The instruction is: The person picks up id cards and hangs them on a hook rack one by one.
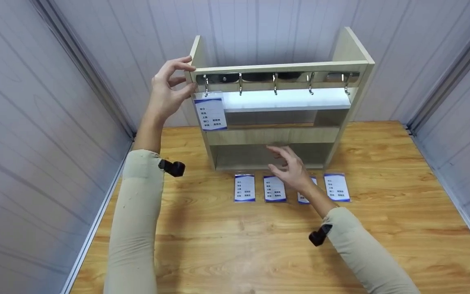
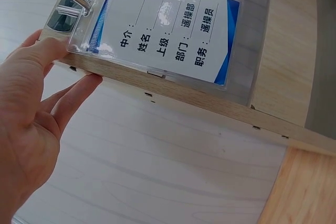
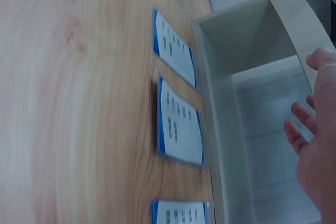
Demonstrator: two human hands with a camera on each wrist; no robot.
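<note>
Standing on: wooden table [image 1: 382, 228], pale plank top, grey panelled walls on three sides
Shelf unit: light wood shelf [image 1: 280, 118] upright at the back of the table; open compartment at the bottom, a white board across the middle, side panels rising above the top rail
Hook rail: shiny metal rail [image 1: 276, 77] under the top bar; five hooks in a row; only the leftmost hook [image 1: 206, 85] carries anything
Left hand: left hand [image 1: 169, 87] raised at the shelf's upper left corner; fingers straight and relaxed, thumb and fingertips [image 2: 79, 85] lying against the wooden edge; gripping nothing
Right hand: right hand [image 1: 290, 165] hovering low in front of the bottom compartment, above the cards on the table; fingers loosely spread, holding nothing
Hung badge: clear-sleeved badge card [image 1: 210, 113] with blue edges and printed lines, hanging from the leftmost hook, just beside the left hand; the left wrist view shows its hole on the hook
Table badges: four like cards in a row just before the shelf; leftmost card [image 1: 244, 188], second card [image 1: 274, 189], third card [image 1: 302, 197] mostly hidden under the right wrist, rightmost card [image 1: 337, 187]
</note>
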